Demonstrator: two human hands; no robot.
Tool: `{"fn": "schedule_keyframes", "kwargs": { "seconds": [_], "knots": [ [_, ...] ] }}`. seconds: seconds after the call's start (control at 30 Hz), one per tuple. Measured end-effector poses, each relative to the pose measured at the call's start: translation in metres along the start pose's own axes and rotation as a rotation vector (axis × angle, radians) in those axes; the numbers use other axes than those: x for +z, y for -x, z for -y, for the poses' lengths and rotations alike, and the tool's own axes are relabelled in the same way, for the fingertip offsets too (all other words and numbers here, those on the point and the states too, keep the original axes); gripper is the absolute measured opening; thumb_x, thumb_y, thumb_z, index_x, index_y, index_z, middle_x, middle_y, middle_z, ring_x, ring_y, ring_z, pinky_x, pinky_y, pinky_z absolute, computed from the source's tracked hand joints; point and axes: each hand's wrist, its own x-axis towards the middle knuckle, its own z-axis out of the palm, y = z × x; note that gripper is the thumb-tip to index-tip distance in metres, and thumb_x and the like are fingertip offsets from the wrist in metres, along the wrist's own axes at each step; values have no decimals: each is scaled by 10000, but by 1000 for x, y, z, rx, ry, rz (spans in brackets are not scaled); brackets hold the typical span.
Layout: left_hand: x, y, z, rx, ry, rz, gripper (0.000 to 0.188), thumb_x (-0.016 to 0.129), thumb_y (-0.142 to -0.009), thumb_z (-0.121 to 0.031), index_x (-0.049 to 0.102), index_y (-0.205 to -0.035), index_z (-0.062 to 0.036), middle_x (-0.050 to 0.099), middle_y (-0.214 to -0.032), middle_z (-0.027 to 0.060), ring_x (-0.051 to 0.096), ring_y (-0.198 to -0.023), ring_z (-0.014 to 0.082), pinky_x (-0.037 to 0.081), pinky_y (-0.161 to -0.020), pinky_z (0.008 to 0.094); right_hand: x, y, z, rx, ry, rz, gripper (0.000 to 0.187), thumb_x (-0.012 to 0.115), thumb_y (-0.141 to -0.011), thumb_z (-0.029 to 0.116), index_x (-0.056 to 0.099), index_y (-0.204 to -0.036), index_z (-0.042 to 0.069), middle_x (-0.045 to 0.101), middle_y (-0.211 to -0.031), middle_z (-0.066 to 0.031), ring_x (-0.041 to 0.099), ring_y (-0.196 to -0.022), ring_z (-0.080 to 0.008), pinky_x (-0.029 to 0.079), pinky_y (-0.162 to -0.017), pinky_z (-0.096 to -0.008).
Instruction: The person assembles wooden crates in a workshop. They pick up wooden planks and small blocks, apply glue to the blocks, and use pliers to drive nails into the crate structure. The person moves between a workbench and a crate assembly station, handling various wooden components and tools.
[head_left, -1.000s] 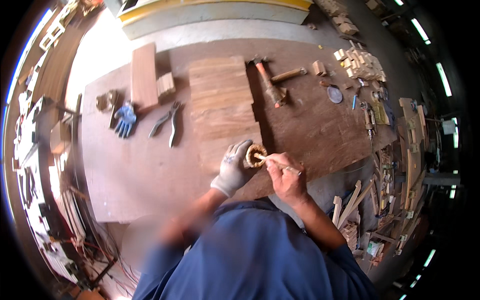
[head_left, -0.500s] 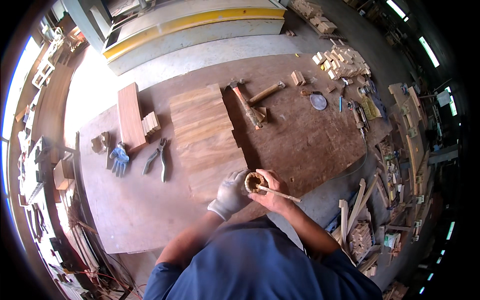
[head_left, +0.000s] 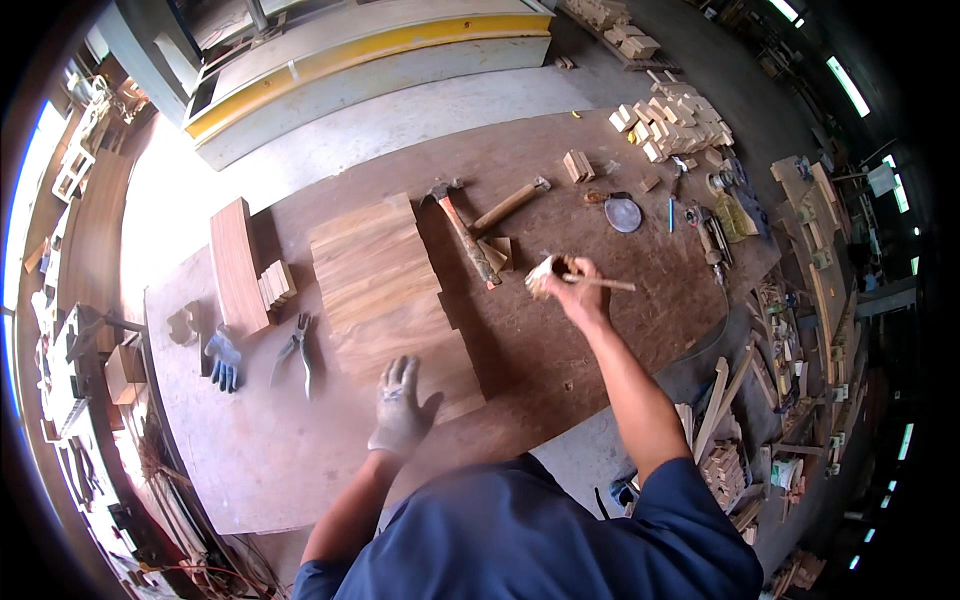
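On the gloved left hand (head_left: 402, 408) sits a mark (head_left: 392, 394) — unreadable.

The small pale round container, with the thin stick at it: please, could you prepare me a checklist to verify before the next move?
1. Small pale round container held: ok, in the bare right grip, right of the panel.
2. Thin pale stick kept with it: ok, it points out to the right of that grip.
3. Container's contents: cannot tell, the opening is mostly hidden.
4. Whitish-gloved left grip free: ok, fingers spread, holding nothing.
5. Left grip touching the brown striped wooden panel: cannot tell from this angle.
6. Panel's right edge flush: not ok, it is stepped.
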Motion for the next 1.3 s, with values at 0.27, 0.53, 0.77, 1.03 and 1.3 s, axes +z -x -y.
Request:
{"fn": "schedule_keyframes", "kwargs": {
  "seconds": [0.27, 0.53, 0.77, 1.03, 1.3],
  "knots": [
    [9, 6, 51, -72, -215, 21, 839, 793, -847, -414, 462, -1511, -22, 347, -1608, 303, 286, -1511, 488, 215, -1239, 601, 33, -91, -20, 126, 201, -114, 599, 899, -725, 419, 658, -1104, 23, 736, -1094, -163, 713, -1035, -303, 556, -903, -430],
    [25, 9, 57, -43, -179, -63, 851, 775, -846, -397, 433, -1531, -24, 322, -1612, 324, 261, -1517, 506, 177, -1246, 624, 67, -8, -74, 287, 185, -4, 527, 913, -811, 377, 656, -1081, 4, 726, -993, -82, 680, -835, -177, 577, -769, -347],
    [25, 8, 56, -49, -199, -30, 868, 771, -828, -385, 425, -1538, -25, 319, -1611, 329, 256, -1515, 515, 168, -1242, 636, 161, 18, -8, 431, -557, 206, 315, 745, -982, 160, 606, -1200, -19, 705, -928, -74, 707, -711, -140, 607, -620, -286],
    [25, 7, 57, -84, -173, -27, 866, 764, -831, -388, 422, -1542, -32, 315, -1611, 332, 258, -1511, 519, 165, -1242, 635, 149, -7, 9, -231, 435, -16, 435, 828, -833, 296, 628, -1167, 103, 656, -1108, -152, 656, -1028, -378, 530, -843, -483],
    [22, 6, 56, -75, -192, -19, 873, 764, -830, -407, 419, -1543, -38, 320, -1610, 326, 266, -1507, 517, 173, -1240, 634, 157, -49, -22, -425, 649, 0, 517, 860, -788, 250, 588, -1189, 69, 610, -1142, -165, 619, -1063, -335, 520, -890, -481]
  ]
}}
